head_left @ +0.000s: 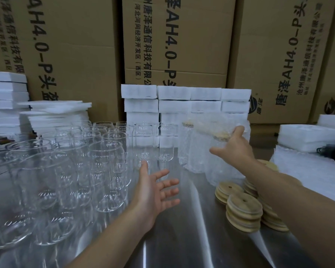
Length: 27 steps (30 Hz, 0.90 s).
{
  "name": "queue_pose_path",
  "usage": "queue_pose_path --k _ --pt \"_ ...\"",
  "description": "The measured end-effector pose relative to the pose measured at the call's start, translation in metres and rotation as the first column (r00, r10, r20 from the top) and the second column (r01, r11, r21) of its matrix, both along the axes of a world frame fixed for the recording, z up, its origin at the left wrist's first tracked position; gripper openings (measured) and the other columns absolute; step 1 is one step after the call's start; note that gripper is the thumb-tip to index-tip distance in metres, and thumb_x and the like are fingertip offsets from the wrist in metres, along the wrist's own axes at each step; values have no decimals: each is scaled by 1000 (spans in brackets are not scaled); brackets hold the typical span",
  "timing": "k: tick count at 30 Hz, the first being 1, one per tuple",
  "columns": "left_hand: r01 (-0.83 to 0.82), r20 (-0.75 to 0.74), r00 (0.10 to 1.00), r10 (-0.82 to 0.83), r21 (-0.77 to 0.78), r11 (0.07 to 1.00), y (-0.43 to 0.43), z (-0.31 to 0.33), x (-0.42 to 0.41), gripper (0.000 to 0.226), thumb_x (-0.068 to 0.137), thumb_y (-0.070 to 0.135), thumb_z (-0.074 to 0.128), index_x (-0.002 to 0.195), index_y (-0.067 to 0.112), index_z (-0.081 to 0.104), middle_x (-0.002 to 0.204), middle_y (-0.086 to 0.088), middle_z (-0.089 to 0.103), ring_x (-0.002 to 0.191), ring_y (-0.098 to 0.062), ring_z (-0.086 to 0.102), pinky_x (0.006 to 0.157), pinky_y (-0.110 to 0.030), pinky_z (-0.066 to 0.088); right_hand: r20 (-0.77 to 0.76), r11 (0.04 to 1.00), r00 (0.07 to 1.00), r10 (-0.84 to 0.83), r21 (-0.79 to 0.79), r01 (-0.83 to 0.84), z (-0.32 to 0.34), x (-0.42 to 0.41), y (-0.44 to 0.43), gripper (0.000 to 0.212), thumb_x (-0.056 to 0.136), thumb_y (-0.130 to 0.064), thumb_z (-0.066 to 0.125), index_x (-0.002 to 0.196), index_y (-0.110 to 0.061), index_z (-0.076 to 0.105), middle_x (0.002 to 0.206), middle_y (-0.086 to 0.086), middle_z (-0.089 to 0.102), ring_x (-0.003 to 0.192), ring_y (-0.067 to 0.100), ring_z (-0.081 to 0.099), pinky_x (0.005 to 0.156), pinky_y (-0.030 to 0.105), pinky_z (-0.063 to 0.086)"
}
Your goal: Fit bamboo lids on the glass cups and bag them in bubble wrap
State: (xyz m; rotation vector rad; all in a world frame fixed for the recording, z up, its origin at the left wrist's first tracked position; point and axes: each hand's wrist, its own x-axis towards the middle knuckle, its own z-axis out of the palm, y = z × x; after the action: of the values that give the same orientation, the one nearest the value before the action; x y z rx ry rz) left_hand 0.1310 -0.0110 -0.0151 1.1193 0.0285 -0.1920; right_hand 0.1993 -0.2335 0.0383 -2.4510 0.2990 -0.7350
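While my left hand (155, 188) hovers above the steel table (191, 238), its fingers are released: straight, spread apart and holding nothing, with the palm turned toward the right. It is positioned just beside the near right edge of the glass cups (106, 171). These stand upright, without lids, in a dense group on the left half of the table.

My right hand (234, 147) is extended forward and to the right, at a bubble-wrapped cup (207, 130). This item is motion-blurred, and tan lid colour shows through the wrap near my fingers. The thumb is spread to the left, apart from the wrap. The fingertips reach the blurred wrap, but I cannot tell whether they grasp it or only touch it.

More wrapped cups (191, 151) stand upright just below and left of that item, at the far side of the table. They are in front of stacked white foam blocks (174, 105).

Loose bamboo lids (244, 211) lie in short stacks on the table beneath my right forearm. A small hole is visible in the top discs.

A bubble wrap pile (307, 175) lies on the right, beyond the lids. Flat foam sheets (56, 113) are stacked at the back left, behind the glass cups. Printed cardboard boxes (75, 45) form the rear wall.
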Motion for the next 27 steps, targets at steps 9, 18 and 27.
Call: queue_pose_path --k 9,18,27 --pt "69 -57 997 -61 165 984 -3 -4 -2 50 99 53 32 103 13 61 73 -4 65 53 -14 56 49 -26 49 -150 926 969 -196 -354 133 -2 -3 8 95 82 -62 58 149 -21 6 157 15 9 142 38 15 111 62 14" --pt "-58 5 998 59 247 967 -7 -10 -2 10 92 18 54 90 13 62 62 0 61 44 -9 50 41 -17 36 159 787 835 526 -462 -408 37 18 128 54 87 -16 54 139 -18 39 145 2 38 118 24 50 93 35 36" --pt "-75 69 996 58 285 956 -3 -15 7 11 89 21 56 89 16 65 64 5 65 46 -7 53 49 -22 37 -265 790 854 448 -331 -516 13 50 168 71 91 -20 54 151 -15 15 157 8 17 131 31 41 98 37 40"
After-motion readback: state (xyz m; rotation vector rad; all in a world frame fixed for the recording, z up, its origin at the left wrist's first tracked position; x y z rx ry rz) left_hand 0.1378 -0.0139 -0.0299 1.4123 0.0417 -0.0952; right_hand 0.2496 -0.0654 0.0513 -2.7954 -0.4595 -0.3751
